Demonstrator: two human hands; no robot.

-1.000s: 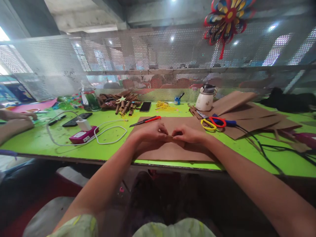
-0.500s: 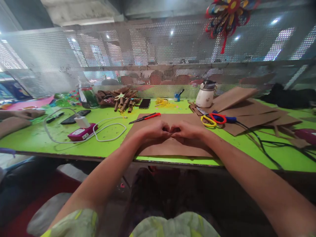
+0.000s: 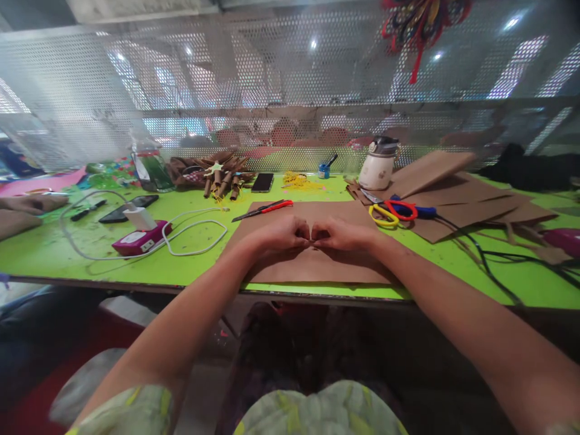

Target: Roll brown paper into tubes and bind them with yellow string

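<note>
A sheet of brown paper lies flat on the green table, close to its front edge. Over its middle, my left hand and my right hand meet almost fingertip to fingertip. Both are closed in a pinch; whatever sits between the fingers is too small to make out. Just beyond my left hand, a red and black cutter rests across the sheet's far edge. To the right of the sheet lie scissors with yellow and red handles.
At left, a white cable runs from a charger in a purple power block. Rolled brown paper pieces, a phone, a blue jar and a white bottle stand behind. Brown sheets pile up right. Another person's hands rest far left.
The view has tipped slightly downward and shifted. My hands stay pinched together over the sheet, with a slightly wider gap between the knuckles.
</note>
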